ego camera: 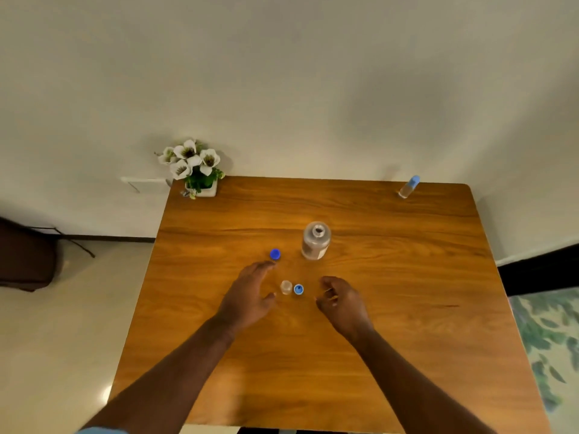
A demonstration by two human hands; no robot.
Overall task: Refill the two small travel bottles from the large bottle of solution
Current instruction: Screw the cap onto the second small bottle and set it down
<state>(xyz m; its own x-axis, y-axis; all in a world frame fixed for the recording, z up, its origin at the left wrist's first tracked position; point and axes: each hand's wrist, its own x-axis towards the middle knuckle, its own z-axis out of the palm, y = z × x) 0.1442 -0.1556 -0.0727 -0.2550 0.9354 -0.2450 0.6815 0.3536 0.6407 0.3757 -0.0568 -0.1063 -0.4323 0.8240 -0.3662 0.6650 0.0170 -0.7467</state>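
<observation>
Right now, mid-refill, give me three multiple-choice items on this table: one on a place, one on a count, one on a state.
1. Where is the capped travel bottle?
A. far right corner of the table
B. beside the flower pot
C. in the left hand

2. How many loose blue caps lie on the table?
A. one
B. two
C. three

3. The large bottle is:
A. capped
B. lying on its side
C. upright and uncapped

Answers:
1 A, it stands alone at that corner.
2 B, a dark blue cap and a lighter blue cap beside the open small bottle.
3 C, its open mouth shows on top.
</observation>
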